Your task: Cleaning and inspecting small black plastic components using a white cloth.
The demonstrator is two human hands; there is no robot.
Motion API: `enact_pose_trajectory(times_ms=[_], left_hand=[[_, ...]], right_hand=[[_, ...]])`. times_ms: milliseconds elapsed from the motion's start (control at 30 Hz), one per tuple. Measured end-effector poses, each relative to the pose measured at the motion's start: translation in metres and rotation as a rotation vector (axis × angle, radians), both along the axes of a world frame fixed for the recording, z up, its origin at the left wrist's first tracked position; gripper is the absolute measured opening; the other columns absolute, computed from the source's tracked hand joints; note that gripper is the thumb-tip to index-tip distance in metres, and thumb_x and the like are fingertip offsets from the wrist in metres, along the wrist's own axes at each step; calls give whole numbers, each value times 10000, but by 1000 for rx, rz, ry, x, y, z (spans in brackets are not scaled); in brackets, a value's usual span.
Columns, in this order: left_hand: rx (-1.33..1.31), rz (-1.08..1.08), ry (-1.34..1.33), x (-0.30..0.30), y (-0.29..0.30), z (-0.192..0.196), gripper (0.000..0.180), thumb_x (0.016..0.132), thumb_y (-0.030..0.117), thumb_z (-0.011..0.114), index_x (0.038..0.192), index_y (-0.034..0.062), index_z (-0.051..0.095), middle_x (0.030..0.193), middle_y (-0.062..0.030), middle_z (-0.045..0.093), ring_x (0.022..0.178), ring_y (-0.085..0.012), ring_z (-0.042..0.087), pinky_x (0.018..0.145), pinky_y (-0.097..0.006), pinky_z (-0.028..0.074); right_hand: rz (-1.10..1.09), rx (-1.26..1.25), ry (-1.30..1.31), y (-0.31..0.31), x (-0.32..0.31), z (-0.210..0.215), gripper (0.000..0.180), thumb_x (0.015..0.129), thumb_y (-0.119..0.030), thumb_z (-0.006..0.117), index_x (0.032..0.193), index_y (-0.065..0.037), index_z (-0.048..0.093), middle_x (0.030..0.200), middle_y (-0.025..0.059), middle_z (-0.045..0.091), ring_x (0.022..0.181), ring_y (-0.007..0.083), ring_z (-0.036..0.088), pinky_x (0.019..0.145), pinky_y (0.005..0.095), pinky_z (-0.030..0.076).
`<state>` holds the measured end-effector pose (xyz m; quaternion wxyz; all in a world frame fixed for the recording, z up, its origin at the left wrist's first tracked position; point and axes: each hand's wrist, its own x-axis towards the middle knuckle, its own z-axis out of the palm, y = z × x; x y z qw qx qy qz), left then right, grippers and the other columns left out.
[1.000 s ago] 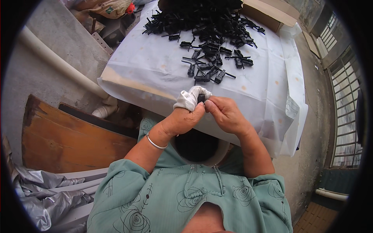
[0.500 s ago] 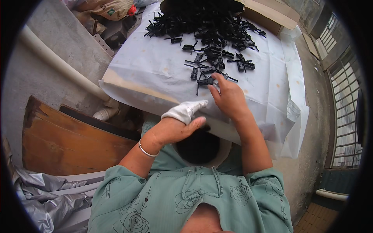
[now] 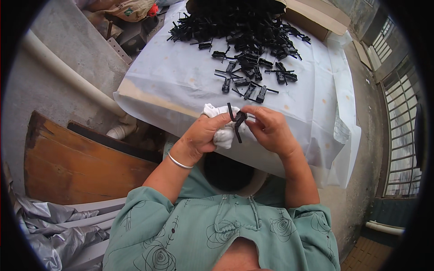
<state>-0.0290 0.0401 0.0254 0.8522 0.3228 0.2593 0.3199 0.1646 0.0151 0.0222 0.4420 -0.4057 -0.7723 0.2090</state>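
Note:
Near the table's front edge, my left hand [image 3: 199,135] is closed on a small black plastic part [image 3: 239,118] with thin arms sticking out. White cloth [image 3: 223,137], like a partly worn glove, covers the fingers of that hand; its thumb is bare and presses the part. My right hand [image 3: 267,128] pinches the part's right side with thumb and index finger, the fingertips partly hidden. Just beyond my hands, several similar black parts [image 3: 249,91] lie loose on the white sheet. Behind them rises a large heap of the same parts [image 3: 235,29].
A white plastic sheet [image 3: 153,79] covers the table. Below its front edge stands a round pail [image 3: 260,183] with a dark inside. A cardboard box [image 3: 312,18] sits at the far right. At left are a brown wooden board [image 3: 81,160] and a pale pipe [image 3: 68,67].
My right hand has picked a black part off the sheet and drawn it back toward me. My left hand has risen, turned and closed on that part.

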Motion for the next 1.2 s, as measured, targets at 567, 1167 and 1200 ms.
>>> enact_pose_trajectory(times_ms=[567,1167,1200], left_hand=[[575,236,492,27,-21,4,272,802,29,552,1065,-25,508,831,-71,579,650,-87,545,582,-229,467],[479,262,317,22,-14,-2,366,884,110,505,1211,25,364,908,-34,517,697,-85,481,630,-208,430],[488,256,310,22,-14,1,343,883,74,468,1208,31,365,887,-25,514,664,-61,453,586,-190,401]], right_hand=[[-15,-313,258,-7,-9,-3,246,902,-169,515,716,-8,532,570,-29,430,550,57,360,490,225,327],[3,-393,-32,-9,8,-3,126,824,-117,604,853,5,617,649,17,552,596,77,486,560,212,410],[-4,-295,33,-8,9,-3,114,803,-102,626,853,1,621,649,18,555,584,73,482,546,212,407]])
